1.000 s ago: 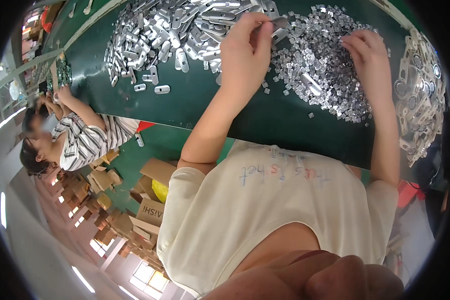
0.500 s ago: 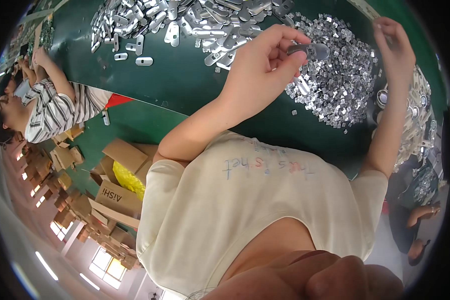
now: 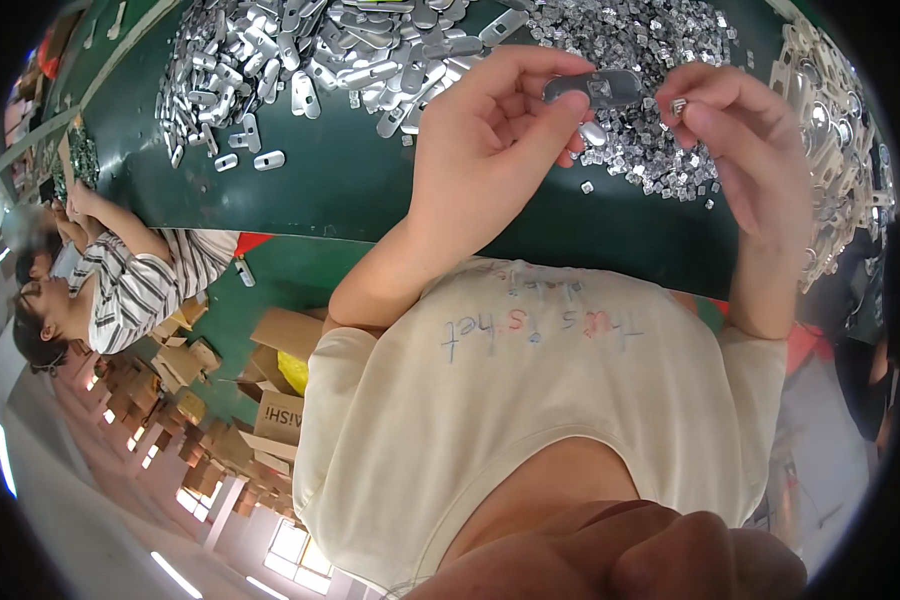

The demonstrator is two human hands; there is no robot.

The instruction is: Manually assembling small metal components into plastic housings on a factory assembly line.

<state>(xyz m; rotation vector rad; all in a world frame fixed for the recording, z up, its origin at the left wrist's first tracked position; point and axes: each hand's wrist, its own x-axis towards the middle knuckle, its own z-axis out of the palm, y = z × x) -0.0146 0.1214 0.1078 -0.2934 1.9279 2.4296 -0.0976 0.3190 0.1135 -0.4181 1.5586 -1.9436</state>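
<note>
My left hand (image 3: 495, 150) pinches a flat oval metal plate (image 3: 620, 88) between thumb and fingertips. The plate is held level and shows a small square feature near its middle. Under the thumb, the rounded end of a second shiny metal piece (image 3: 592, 134) sticks out by the curled fingers; the rest is hidden. Close by on the right, my right hand (image 3: 755, 150) has a tiny square metal clip (image 3: 678, 105) between thumb and forefinger, a short gap from the plate's end. Beneath and behind both hands spreads a heap of similar small clips (image 3: 660, 35).
Oval metal plates (image 3: 380, 70) lie in a wide heap on the green table (image 3: 320, 190), left of the clips. White parts with round shiny pieces (image 3: 830, 130) cover the right side. Cardboard boxes (image 3: 275, 415) stand below the table's edge. Another person (image 3: 140, 290) sits at the left.
My right hand has come in from the far right, lower and closer to the plate, with a clip in its fingertips. The left hand still grips its plate. The view has shifted.
</note>
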